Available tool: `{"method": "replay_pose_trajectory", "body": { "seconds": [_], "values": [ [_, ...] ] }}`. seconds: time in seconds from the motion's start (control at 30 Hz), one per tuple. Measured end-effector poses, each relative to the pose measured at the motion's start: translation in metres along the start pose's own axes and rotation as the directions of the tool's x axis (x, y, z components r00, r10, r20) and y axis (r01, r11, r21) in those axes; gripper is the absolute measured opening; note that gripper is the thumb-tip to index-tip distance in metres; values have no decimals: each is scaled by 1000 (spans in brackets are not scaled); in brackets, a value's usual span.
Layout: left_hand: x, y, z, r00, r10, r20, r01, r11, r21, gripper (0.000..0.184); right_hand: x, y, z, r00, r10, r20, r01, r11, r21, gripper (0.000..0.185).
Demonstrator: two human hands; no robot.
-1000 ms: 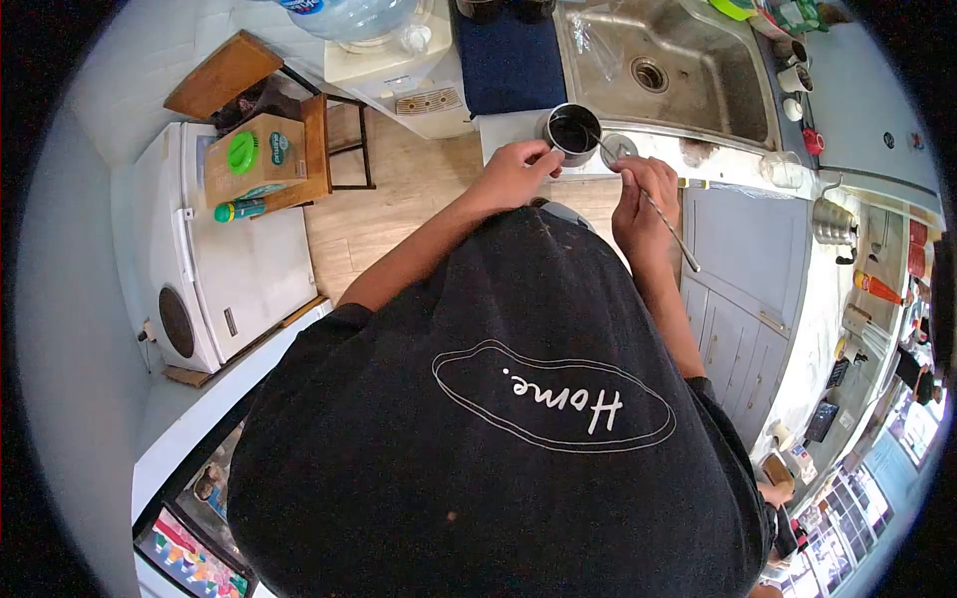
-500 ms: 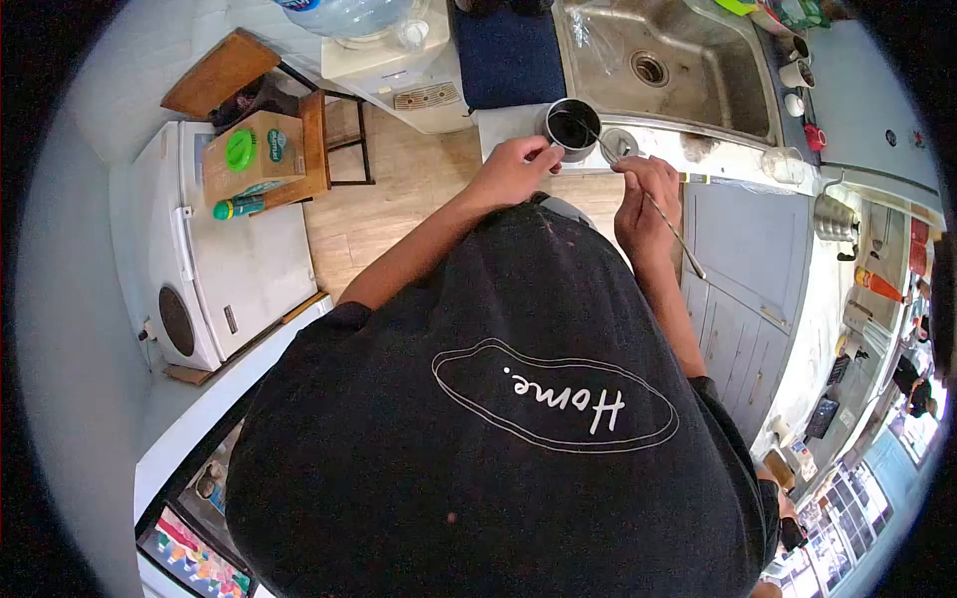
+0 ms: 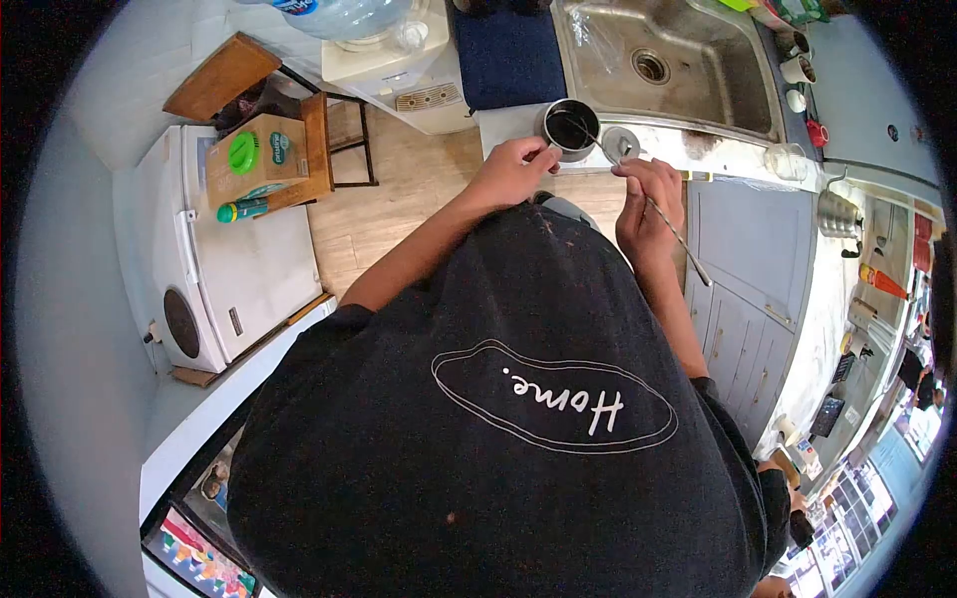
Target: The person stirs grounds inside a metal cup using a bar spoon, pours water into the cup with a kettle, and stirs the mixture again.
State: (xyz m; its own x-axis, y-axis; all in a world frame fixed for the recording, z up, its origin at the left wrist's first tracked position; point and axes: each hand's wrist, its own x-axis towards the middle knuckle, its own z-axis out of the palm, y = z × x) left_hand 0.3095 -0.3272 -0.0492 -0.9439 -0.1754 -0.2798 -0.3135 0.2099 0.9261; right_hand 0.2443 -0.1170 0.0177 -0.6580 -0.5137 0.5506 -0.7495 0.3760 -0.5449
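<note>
A metal pitcher point(image 3: 550, 124) with dark liquid in it stands at the counter's front edge. My left hand point(image 3: 513, 171) is closed at its near side, thumb and fingers pinching what looks like the handle. Between the fingers of my right hand point(image 3: 650, 199) is a long twisted bar spoon point(image 3: 678, 234). Its lower end dips into the dark liquid, while the other end sticks out past my palm toward me. Just right of the pitcher lies a small round lid-like piece point(image 3: 620, 140), partly behind the spoon and my fingers.
Beyond the counter is a steel sink point(image 3: 688, 60), with a dark blue mat point(image 3: 510, 60) to its left. A water dispenser point(image 3: 419, 85) stands further left. A cardboard box point(image 3: 264, 159) rests on a wooden chair beside a white chest freezer point(image 3: 254, 269). Cabinets point(image 3: 748, 239) line the right.
The spoon's free end has shifted slightly right and toward me, along with a small movement of my right hand. My left hand and the pitcher stay nearly in place.
</note>
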Motion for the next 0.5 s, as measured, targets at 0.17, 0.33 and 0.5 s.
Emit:
{"method": "replay_pose_trajectory", "body": {
  "seconds": [0.17,0.33,0.5],
  "values": [
    [0,-1,-1,1000,18,17,-18,1000,19,36,-1,-8,-3,998,0,65,-1,1000,25,11],
    [3,-11,-1,996,91,6,-91,994,57,36,0,-11,-5,997,-8,76,6,1000,28,12],
    [-1,2,-4,997,-53,57,53,999,6,37,-1,-12,-4,998,14,63,-16,999,32,13]
  ]
}}
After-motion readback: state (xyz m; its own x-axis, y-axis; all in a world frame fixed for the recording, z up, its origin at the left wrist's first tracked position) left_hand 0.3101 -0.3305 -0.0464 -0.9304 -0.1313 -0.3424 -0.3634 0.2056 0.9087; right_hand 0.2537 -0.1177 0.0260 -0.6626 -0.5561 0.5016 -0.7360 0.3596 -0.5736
